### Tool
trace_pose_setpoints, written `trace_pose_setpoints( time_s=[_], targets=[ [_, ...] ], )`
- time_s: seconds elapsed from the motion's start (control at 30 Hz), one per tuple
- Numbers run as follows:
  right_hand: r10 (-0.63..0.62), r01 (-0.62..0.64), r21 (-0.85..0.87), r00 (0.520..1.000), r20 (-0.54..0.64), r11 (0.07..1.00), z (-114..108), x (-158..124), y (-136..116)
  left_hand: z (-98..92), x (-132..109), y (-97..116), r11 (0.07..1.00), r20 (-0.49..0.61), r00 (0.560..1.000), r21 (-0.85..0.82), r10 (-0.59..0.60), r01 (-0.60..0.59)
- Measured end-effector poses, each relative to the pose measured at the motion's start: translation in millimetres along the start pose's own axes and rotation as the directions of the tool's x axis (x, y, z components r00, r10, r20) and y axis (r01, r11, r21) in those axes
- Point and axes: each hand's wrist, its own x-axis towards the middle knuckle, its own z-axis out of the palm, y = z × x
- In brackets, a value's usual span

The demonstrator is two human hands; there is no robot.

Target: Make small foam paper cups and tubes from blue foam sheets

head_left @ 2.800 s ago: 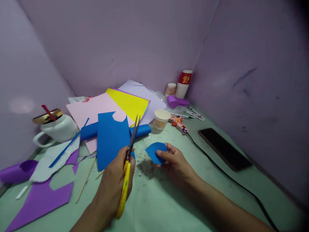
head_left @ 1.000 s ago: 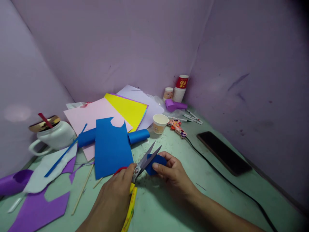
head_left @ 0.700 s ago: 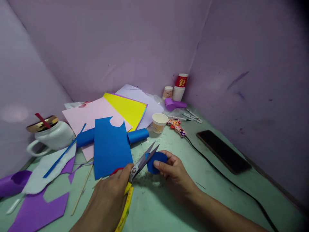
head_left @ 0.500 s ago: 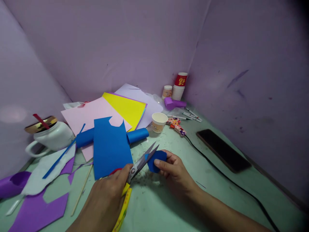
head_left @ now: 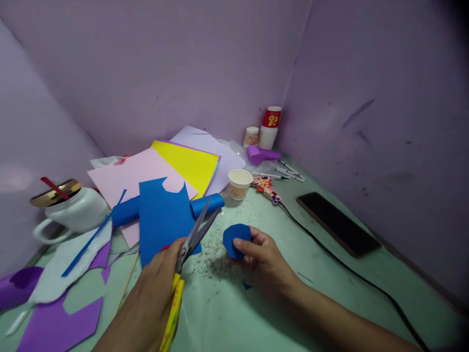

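My left hand grips scissors with yellow and red handles; their narrow blades point up and right, a little apart, over the edge of a blue sheet. That sheet has a notch cut in its top edge. Between thumb and fingers, my right hand pinches a small blue roundish piece with angular edges. The piece and the blades are apart. Under my right hand a tiny blue scrap lies on the table.
Behind are pink paper, yellow paper and a paper cup. To the right lie a phone and a black cord. At left sit a white teapot and purple offcuts.
The scissors have moved left, away from the small blue piece. A corner of that piece has come off, and a blue scrap now shows on the table below my right hand.
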Motion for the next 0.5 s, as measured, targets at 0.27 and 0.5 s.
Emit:
trace_pose_setpoints(
  time_s=[0.27,0.5],
  targets=[
    [-0.071,0.087,-0.098,0.986,0.153,0.991,-5.4,-1.5,5.4,8.0,2.8,23.8,0.996,0.142,0.989,0.063,0.046,-0.055],
    [-0.071,0.097,-0.142,0.981,0.179,0.985,-5.0,-4.1,6.2,16.6,-2.2,33.6,0.998,0.098,0.995,0.059,0.028,-0.034]
  ],
)
